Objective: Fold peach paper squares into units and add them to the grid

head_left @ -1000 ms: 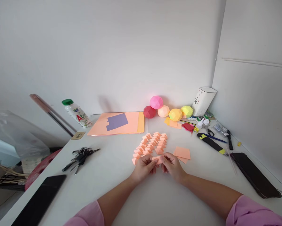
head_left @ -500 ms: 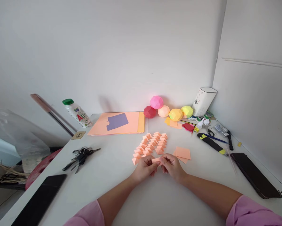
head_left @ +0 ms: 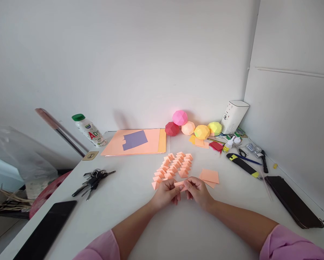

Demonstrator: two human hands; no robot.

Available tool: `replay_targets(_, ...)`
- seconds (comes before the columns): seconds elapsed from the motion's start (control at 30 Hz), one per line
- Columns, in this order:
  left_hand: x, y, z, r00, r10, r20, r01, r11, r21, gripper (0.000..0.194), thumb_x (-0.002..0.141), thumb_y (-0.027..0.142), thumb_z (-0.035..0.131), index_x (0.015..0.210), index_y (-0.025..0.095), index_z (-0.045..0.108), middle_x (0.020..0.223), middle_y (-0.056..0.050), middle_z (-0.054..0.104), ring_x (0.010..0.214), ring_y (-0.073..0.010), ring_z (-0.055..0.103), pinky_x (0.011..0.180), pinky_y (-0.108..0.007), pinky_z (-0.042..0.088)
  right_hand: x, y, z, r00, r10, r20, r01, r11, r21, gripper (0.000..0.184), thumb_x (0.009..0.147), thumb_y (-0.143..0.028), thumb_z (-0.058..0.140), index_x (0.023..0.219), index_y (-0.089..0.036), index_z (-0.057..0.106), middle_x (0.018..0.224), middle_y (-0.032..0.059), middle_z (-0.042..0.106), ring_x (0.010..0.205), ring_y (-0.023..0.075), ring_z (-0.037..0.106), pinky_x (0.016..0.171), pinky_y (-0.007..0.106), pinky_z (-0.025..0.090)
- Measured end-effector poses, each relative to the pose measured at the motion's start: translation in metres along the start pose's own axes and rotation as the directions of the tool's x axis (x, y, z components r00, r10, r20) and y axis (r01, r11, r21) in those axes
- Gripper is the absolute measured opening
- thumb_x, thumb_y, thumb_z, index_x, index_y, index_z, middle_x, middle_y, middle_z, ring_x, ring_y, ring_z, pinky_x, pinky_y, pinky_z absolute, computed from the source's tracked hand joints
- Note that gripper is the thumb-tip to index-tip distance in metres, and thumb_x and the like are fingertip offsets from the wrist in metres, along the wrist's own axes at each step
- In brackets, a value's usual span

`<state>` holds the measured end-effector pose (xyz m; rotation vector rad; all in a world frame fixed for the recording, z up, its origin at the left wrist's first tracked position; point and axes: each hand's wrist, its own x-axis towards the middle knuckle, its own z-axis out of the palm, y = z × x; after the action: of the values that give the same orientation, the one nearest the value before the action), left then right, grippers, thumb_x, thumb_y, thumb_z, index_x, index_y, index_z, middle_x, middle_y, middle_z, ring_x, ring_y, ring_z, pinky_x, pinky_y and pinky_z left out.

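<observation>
Between my two hands is a small piece of peach paper (head_left: 179,184), pinched at its ends and partly covered by my fingers. My left hand (head_left: 166,195) grips its left end with thumb and fingers. On the other end, the thumb and forefinger of my right hand (head_left: 199,192) press together. Just beyond my hands stand rows of folded peach paper triangles (head_left: 173,167), several in each row. A few flat peach paper squares (head_left: 211,176) lie to the right of my right hand.
Paper balls (head_left: 179,118) sit against the wall. Peach sheets (head_left: 148,147) carry a purple piece (head_left: 135,140). Leftward are a bottle (head_left: 93,134), keys (head_left: 94,180) and a black tablet-like slab (head_left: 47,227). A box cutter (head_left: 243,166), glue bottle (head_left: 228,144) and dark case (head_left: 293,200) lie right.
My hands stay in nearly the same place with the peach paper. The fingers have shifted only slightly, and a little more of the paper shows between them.
</observation>
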<state>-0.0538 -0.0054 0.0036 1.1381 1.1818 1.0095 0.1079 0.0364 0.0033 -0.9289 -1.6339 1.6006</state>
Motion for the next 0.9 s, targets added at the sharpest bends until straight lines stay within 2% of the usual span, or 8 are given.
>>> replay_targets(0.13, 0.001, -0.001, -0.001, 1.0, -0.019, 0.011, 0.019, 1.0, 0.001, 0.04, 0.074, 0.051, 0.062, 0.061, 0.019, 0.04, 0.045, 0.002, 0.062, 0.033, -0.01, 0.053, 0.034, -0.019, 0.036, 0.0, 0.001, 0.0, 1.0, 0.002, -0.008, -0.002, 1.0, -0.004, 0.036, 0.083, -0.05, 0.052, 0.067, -0.018, 0.051, 0.048, -0.0051, 0.045, 0.042, 0.0093, 0.045, 0.042, 0.022, 0.034)
replay_targets(0.37, 0.002, 0.002, -0.006, 0.995, -0.044, 0.094, 0.043, 0.999, 0.017, 0.038, 0.07, 0.046, 0.067, 0.057, 0.017, 0.047, 0.048, 0.0, 0.063, 0.036, -0.0112, 0.056, 0.036, -0.02, 0.04, -0.001, -0.004, 0.001, 0.999, -0.027, -0.023, 0.026, 0.999, -0.028, 0.037, 0.083, -0.048, 0.052, 0.062, -0.018, 0.049, 0.048, -0.0051, 0.043, 0.042, 0.0087, 0.043, 0.044, 0.022, 0.034)
replay_targets(0.57, 0.002, 0.008, -0.008, 0.989, -0.043, 0.142, 0.037, 0.998, 0.042, 0.037, 0.072, 0.045, 0.064, 0.055, 0.016, 0.049, 0.046, 0.001, 0.06, 0.034, -0.009, 0.051, 0.037, -0.02, 0.038, -0.002, -0.007, 0.002, 0.999, -0.027, -0.032, 0.026, 0.999, -0.025, 0.038, 0.081, -0.05, 0.053, 0.061, -0.018, 0.048, 0.051, -0.0048, 0.042, 0.044, 0.0086, 0.043, 0.044, 0.022, 0.035)
replay_targets(0.7, 0.002, 0.01, -0.009, 0.987, -0.063, 0.149, 0.06, 0.998, 0.029, 0.036, 0.071, 0.045, 0.066, 0.062, 0.018, 0.045, 0.045, 0.003, 0.058, 0.032, -0.0079, 0.048, 0.035, -0.019, 0.035, -0.001, -0.006, 0.002, 1.0, -0.015, -0.02, 0.014, 0.999, -0.034, 0.038, 0.081, -0.051, 0.052, 0.064, -0.018, 0.049, 0.05, -0.0051, 0.042, 0.043, 0.0085, 0.042, 0.043, 0.022, 0.034)
replay_targets(0.9, 0.002, 0.005, -0.009, 0.993, -0.004, 0.117, 0.001, 1.0, 0.023, 0.035, 0.074, 0.047, 0.063, 0.062, 0.017, 0.049, 0.043, 0.004, 0.055, 0.031, -0.0071, 0.046, 0.035, -0.019, 0.033, 0.0, -0.003, 0.0, 0.999, 0.018, 0.051, -0.018, 1.0, -0.002, 0.03, 0.084, -0.045, 0.052, 0.071, -0.018, 0.048, 0.052, -0.0047, 0.047, 0.046, 0.0092, 0.046, 0.045, 0.021, 0.036)
